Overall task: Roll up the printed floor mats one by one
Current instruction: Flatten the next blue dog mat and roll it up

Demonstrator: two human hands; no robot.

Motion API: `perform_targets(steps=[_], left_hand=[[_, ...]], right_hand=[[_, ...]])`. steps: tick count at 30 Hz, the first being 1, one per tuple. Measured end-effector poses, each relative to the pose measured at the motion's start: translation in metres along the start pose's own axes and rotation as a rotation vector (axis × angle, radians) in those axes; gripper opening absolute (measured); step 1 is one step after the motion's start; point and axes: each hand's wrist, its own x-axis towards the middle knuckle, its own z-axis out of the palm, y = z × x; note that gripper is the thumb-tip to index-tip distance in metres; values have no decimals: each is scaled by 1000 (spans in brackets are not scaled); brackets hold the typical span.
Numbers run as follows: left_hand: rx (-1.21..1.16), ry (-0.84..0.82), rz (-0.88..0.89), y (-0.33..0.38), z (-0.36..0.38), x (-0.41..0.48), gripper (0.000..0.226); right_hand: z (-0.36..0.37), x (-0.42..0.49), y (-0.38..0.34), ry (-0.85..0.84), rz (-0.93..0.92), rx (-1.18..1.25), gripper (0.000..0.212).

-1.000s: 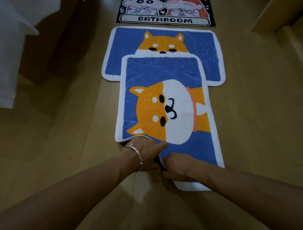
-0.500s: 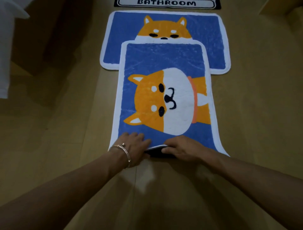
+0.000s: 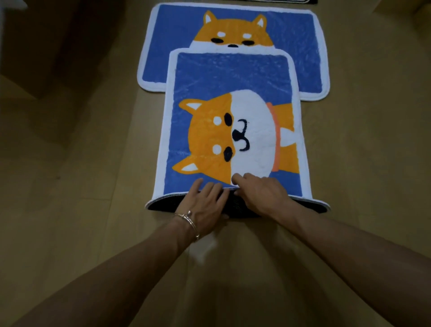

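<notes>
At the lower centre of the frame, your left hand (image 3: 205, 203) and right hand (image 3: 261, 195) sit side by side on the near edge of the front mat (image 3: 233, 77), the blue one with the sideways orange-and-white dog. That near edge is turned over on itself, so a band of dark backing (image 3: 163, 205) shows from the white border at lower left across to the corner at lower right. Your left fingers (image 3: 211, 186) lie flat and spread over the fold; your right fingers (image 3: 238, 178) curl down, pressing the turned edge onto the blue pile. A bracelet (image 3: 190, 219) circles your left wrist. The rest of the front mat lies flat, running up the middle of the frame, and its far edge overlaps the second mat (image 3: 310, 46), a wider blue one with a dog's head peeking over. A sliver of a third, black-edged mat (image 3: 279, 1) shows at the top edge. The wooden floor (image 3: 93, 163) is bare on the left and right of the mats. A dark shadowed shape fills the upper left.
</notes>
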Motion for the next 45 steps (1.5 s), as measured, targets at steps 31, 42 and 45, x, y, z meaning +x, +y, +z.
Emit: perform_targets(steps=[31,42,45], left_hand=[[-81,-297,-113,31,10,2,25],[-25,-231,-52,18,10,10,45],[-57,-280,-102,20,12,12,40]], right_hand=[[21,-24,-27,-113,3,138,19],[31,-13,-22,-200,70,69,13],[35,-8,-17,-286,53,131,15]])
